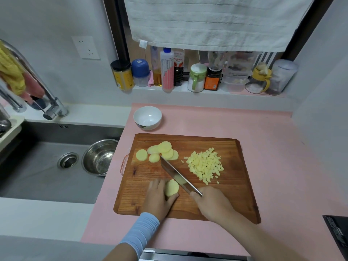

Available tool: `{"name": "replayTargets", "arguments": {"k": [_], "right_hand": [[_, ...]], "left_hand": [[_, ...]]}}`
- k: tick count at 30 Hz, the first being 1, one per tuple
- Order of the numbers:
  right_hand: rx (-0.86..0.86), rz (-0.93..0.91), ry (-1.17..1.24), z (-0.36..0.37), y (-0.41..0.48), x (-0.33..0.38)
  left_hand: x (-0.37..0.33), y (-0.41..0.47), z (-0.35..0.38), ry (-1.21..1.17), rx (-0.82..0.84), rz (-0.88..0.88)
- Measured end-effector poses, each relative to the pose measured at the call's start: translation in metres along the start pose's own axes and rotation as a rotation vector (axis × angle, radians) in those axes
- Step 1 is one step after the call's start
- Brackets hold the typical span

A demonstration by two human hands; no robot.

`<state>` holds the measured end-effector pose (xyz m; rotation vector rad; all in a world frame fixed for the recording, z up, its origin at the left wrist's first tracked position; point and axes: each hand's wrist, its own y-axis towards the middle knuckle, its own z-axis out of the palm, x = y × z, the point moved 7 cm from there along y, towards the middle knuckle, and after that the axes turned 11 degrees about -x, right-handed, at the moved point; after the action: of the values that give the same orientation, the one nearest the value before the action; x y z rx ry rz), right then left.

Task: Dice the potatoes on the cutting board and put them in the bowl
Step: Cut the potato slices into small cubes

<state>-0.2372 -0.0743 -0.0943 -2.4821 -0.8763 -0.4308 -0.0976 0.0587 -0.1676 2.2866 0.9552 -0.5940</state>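
A wooden cutting board [235, 196] lies on the pink counter. My left hand [159, 198] holds a piece of peeled potato [171, 187] near the board's front. My right hand [212, 203] grips the handle of a cleaver [176, 175], whose blade lies right beside the potato piece and points up-left. Several round potato slices [160, 152] sit at the board's back left. A pile of diced potato [205, 164] lies at the back right. The white bowl [147, 117], nothing visible inside, stands behind the board.
The sink [47, 166] on the left holds a steel bowl [99, 156], with a faucet [37, 91] above it. Jars and bottles [197, 76] line the ledge behind the counter. A towel [207, 21] hangs above. A black appliance edge [337, 232] shows at the right.
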Motion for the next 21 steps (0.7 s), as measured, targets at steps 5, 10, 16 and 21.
{"name": "replayTargets", "arguments": {"k": [5,10,16,21], "right_hand": [[-0.031,-0.06,-0.066,-0.009,0.001,-0.001],[-0.084,-0.195,-0.118,-0.013,-0.016,0.015],[-0.13,-0.217,-0.192,-0.011,-0.025,0.014],[-0.063,-0.147,-0.171,-0.01,-0.024,0.002]], "left_hand": [[-0.015,-0.002,-0.004,-0.027,0.023,0.341],[-0.021,0.004,-0.004,-0.012,0.011,0.423],[-0.021,0.007,-0.002,-0.032,0.02,0.393],[-0.022,0.008,-0.004,-0.047,0.006,0.374]]}}
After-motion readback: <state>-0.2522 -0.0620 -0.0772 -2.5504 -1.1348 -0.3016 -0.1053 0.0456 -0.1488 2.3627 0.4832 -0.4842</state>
